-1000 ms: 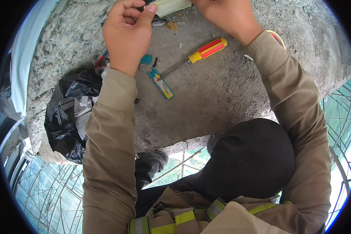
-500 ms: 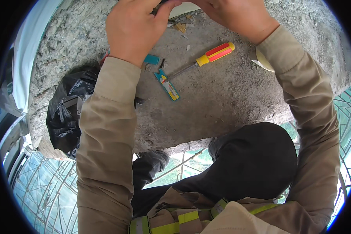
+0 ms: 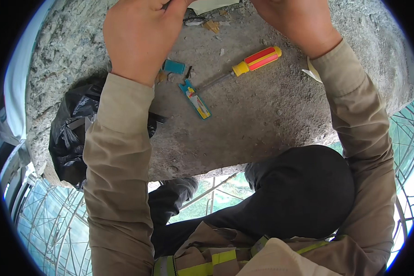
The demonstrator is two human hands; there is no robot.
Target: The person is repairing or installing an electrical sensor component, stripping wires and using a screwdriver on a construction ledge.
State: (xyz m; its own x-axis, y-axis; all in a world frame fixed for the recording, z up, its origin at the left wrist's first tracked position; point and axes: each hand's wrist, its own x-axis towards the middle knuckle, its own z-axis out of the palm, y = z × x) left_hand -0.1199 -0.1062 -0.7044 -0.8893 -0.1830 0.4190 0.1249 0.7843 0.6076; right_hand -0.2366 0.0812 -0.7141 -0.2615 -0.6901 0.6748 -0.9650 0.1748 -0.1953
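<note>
My left hand [image 3: 142, 41] is at the upper edge, its thumb bent in against its fingers. The top edge cuts off its fingertips and whatever they grip. My right hand [image 3: 299, 23] is up at the same edge, apart from the left, fingers curled and partly cut off. Between them lies a pale sheet [image 3: 214, 4]. Below the hands a screwdriver [image 3: 257, 60] with a red and yellow handle lies on rough concrete. Its shaft reaches a slim teal plastic case [image 3: 197, 102] with a yellow and white label. A short teal piece [image 3: 174, 66] lies near my left wrist.
A crumpled black plastic bag [image 3: 71, 133] sits left of my left forearm. Brown scraps [image 3: 211, 26] lie on the concrete slab [image 3: 244, 124]. A pale curved scrap [image 3: 313, 71] pokes out by my right cuff. Beyond the slab's edge are metal bars [image 3: 55, 225] and green netting.
My hands have moved apart, the left one leftward and the right one slightly rightward. More of the pale sheet and the teal piece shows. The screwdriver and case lie as before.
</note>
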